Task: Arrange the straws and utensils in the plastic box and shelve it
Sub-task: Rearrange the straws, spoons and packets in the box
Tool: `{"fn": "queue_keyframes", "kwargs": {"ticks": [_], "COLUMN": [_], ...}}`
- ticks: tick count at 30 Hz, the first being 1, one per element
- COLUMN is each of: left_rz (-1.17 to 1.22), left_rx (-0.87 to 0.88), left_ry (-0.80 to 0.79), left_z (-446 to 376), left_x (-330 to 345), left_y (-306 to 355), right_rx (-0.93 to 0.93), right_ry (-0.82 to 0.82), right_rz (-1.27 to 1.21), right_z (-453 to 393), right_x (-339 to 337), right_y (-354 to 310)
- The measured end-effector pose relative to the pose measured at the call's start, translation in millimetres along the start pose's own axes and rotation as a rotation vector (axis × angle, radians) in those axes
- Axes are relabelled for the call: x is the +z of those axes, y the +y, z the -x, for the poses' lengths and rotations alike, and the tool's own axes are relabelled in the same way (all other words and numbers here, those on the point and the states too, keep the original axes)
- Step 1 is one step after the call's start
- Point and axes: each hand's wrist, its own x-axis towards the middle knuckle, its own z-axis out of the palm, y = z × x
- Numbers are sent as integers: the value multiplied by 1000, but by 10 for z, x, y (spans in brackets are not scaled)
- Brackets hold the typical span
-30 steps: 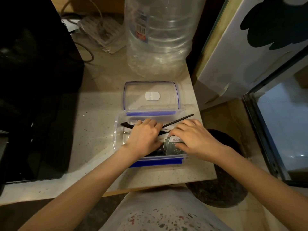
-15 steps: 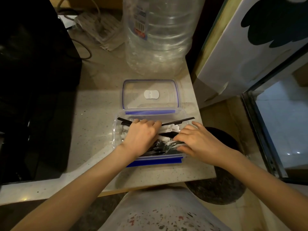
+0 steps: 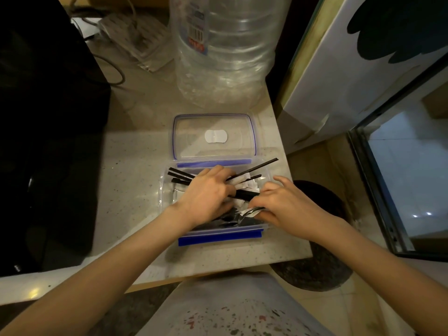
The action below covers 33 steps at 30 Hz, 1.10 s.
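Straws (image 3: 180, 176), black ones, lay across the open box (image 3: 164, 190), which sat near the right end of the counter (image 3: 135, 166), just this side of its lid (image 3: 214, 137). One long straw (image 3: 263, 165) stuck out over the box's far right rim, tilted upward to the right. White wrappers (image 3: 244, 181) and shiny dark packets (image 3: 242, 215) filled the middle and near side of the box.

Left hand (image 3: 206, 196) rested inside the box with its fingers curled over the black straws; it appeared to grip one thick straw (image 3: 246, 194) that ran rightward toward the other hand. Right hand (image 3: 283, 203) was at the box's right side, fingers bent, thumb and fingertips pinching a crinkled packet (image 3: 252, 210) near the front wall.

Half a second before, the right hand had lain flatter and further left over the contents; it had since drawn right and closed on the packet. The left hand had shifted slightly right and the thick straw now showed between the two hands. The long straw had stayed on the far rim.

Beyond the lid stood a large clear water bottle (image 3: 225, 44). A power strip (image 3: 135, 42) with cables lay at the far left, beside a big black appliance (image 3: 43, 117). A white panel (image 3: 363, 69) leaned at the right, and a dark round bin (image 3: 315, 263) stood on the floor below the counter's right edge.
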Motion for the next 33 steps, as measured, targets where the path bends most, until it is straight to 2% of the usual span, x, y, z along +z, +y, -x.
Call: {"fn": "queue_keyframes", "kwargs": {"ticks": [4, 14, 18, 22, 27, 33], "left_rz": [-69, -43, -48, -60, -76, -85], "left_rx": [12, 37, 84, 47, 43, -46], "left_ry": [-30, -114, -90, -94, -4, 54], "left_z": [-90, -272, -258, -232, -196, -189], "left_x": [74, 166, 188, 206, 127, 0], "left_y": [73, 33, 13, -14, -36, -68], "right_rx": [16, 81, 87, 98, 46, 49], "right_ry": [42, 40, 36, 29, 35, -118], "right_rz": [-19, -46, -47, -62, -41, 153], "right_z": [-6, 4, 9, 8, -52, -294], "right_x": [3, 52, 53, 55, -53, -263], "right_y": [-11, -15, -19, -9, -1, -99]}}
